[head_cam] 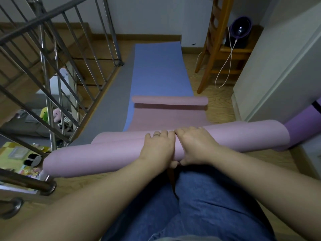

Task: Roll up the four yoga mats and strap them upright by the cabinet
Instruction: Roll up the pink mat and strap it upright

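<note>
A long pale pink foam yoga mat, rolled into a thick tube (104, 157), lies crosswise on the light wooden floor (217, 105) just in front of the person's knees in blue jeans (205, 206). Both hands sit side by side at its middle. The left hand (159, 146), which wears a ring, and the right hand (194, 146) each curl their fingers over the top of the roll, with the thumbs tucked under its near side, so both grip it. Beyond the tube a dusty rose mat (170, 117) lies flat, its far end curled into a small roll. It rests on a blue mat (159, 70) spread out towards the wall, and a grey mat (107, 105) shows along the blue one's left edge. To the right, a purple rolled mat (302, 126) lies low beside the white cabinet (278, 75). The pink tube's right end overlaps it in this view, and whether the two touch cannot be told. A metal stair railing (52, 66) closes in the left side, close to the pink tube's left end, with toys and clutter visible below through the bars. A slanted wooden ladder frame (213, 40) stands on the right past the blue mat. A white cable (225, 66) hangs there from a round purple device (240, 30) on a low wooden shelf.
</note>
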`<action>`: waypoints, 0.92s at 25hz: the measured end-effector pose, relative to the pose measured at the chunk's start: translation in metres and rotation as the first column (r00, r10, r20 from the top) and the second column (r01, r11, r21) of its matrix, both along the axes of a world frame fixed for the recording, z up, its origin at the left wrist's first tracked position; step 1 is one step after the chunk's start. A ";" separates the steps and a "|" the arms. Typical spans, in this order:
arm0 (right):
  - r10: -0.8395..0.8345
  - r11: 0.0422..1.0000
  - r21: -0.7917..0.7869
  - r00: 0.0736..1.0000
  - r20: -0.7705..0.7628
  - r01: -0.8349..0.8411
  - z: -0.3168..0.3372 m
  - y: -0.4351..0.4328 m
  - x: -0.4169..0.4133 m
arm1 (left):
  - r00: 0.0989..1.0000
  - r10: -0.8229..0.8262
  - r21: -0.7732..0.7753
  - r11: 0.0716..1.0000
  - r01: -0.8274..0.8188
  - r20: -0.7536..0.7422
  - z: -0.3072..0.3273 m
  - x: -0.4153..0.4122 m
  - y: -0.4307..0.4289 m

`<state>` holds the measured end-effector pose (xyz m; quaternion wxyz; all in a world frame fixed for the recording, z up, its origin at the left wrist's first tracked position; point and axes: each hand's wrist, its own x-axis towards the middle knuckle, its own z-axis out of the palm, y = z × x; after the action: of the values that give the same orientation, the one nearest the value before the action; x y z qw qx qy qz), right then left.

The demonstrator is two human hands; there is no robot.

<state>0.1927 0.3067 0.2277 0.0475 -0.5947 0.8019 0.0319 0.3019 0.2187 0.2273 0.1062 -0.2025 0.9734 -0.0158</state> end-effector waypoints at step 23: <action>0.082 0.981 -0.162 0.983 -0.163 -0.109 -0.005 -0.008 -0.021 | 0.996 -0.014 0.244 0.970 -0.009 0.090 0.027 -0.032 -0.046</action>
<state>0.1719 0.2990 0.2229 -0.0679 -0.6303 0.7733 0.0116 0.2701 0.1725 0.2541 0.1745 -0.1856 0.9624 0.0948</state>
